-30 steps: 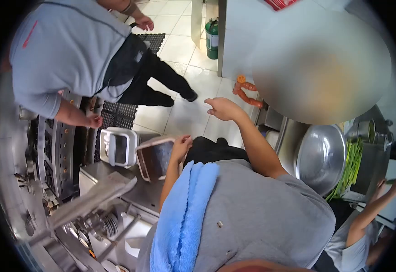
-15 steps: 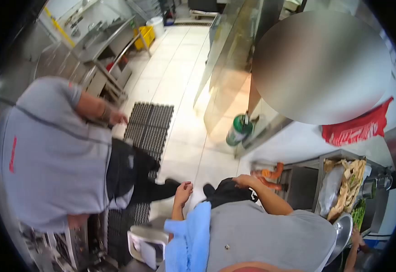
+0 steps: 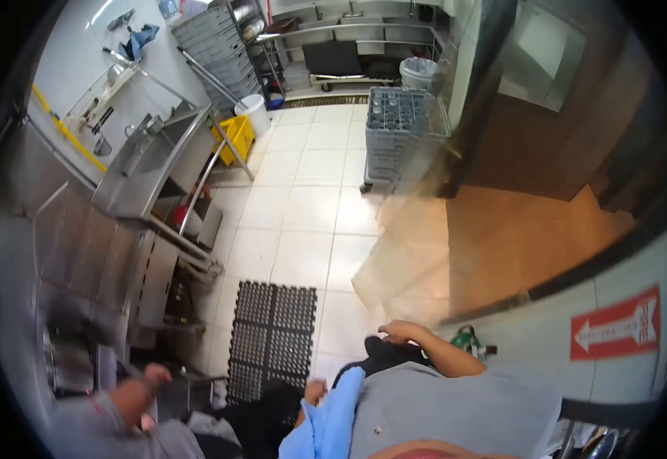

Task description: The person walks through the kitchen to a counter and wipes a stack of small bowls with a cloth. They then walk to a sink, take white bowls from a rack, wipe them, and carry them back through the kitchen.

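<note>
Along the tiled floor (image 3: 299, 206): our right hand (image 3: 399, 331) hangs relaxed before the dark trousers (image 3: 379, 357), fingers loosely parted, nothing held. Left hand (image 3: 315, 392) half hidden beside the blue towel (image 3: 326, 421); we cannot tell whether it grips anything. Towel hangs down our left side, against the grey shirt (image 3: 456, 405). Risks, we judge: catching the black mat's edge (image 3: 272, 336) by stepping wide, or bumping the co-worker (image 3: 129, 401) by swinging left. Since half a second ago, co-worker lower in view; crate stack (image 3: 391, 157) newly visible.
</note>
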Demonstrator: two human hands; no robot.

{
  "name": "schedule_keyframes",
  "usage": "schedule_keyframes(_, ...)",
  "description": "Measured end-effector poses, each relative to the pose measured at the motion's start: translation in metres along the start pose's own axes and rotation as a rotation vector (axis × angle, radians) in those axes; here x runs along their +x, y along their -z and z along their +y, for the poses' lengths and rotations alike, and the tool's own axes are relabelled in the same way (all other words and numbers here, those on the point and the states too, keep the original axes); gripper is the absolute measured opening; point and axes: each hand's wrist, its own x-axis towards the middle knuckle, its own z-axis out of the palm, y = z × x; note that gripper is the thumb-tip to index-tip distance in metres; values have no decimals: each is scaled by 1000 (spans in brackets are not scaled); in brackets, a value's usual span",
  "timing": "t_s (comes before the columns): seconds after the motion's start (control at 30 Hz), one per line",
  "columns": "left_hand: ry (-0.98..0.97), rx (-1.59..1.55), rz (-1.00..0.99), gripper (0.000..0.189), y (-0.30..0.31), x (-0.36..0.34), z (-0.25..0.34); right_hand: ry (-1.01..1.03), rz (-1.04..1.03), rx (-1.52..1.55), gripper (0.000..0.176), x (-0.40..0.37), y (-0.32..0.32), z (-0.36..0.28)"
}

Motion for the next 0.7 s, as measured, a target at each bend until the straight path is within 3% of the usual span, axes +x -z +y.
schedule_keyframes(0.07, 609, -757, -108, 18, -10, -19, -21, 14, 8, -93, 41, 63, 63, -2)
schedule_keyframes(0.1, 773, -929, -95, 18, 4, -9, -34, 0, 0, -136, 43, 92, 98, -2)
schedule_keyframes(0.17, 881, -1039, -63, 19, 30, 25, -74, -8, 69, -128, 44, 146, 161, -1)
schedule_keyframes(0.3, 882, -1055, -57, 21, 94, 101, -156, 48, 272, 7, 43, 250, 241, 37)
schedule_keyframes(0.4, 827, -1005, -71, 23, 151, 163, -232, -212, 311, 58, 44, 295, 261, 108)
schedule_keyframes(0.47, 766, -930, -68, 25, 190, 205, -288, -368, 210, -7, 40, 302, 247, 161)
schedule_keyframes(0.5, 726, -884, -69, 26, 218, 224, -315, -473, 37, -57, 36, 306, 240, 187)
schedule_keyframes(0.53, 663, -802, -51, 26, 242, 248, -353, -525, 17, -4, 33, 292, 251, 185)
schedule_keyframes(0.63, 474, -463, 40, 29, 333, 351, -485, -565, -77, 52, 31, 293, 253, 220)
schedule_keyframes(0.67, 738, -940, 240, 29, 387, 398, -506, -598, -51, 78, 31, 295, 263, 220)
schedule_keyframes(0.7, 662, -807, 241, 28, 431, 449, -542, -632, -27, 103, 31, 294, 274, 217)
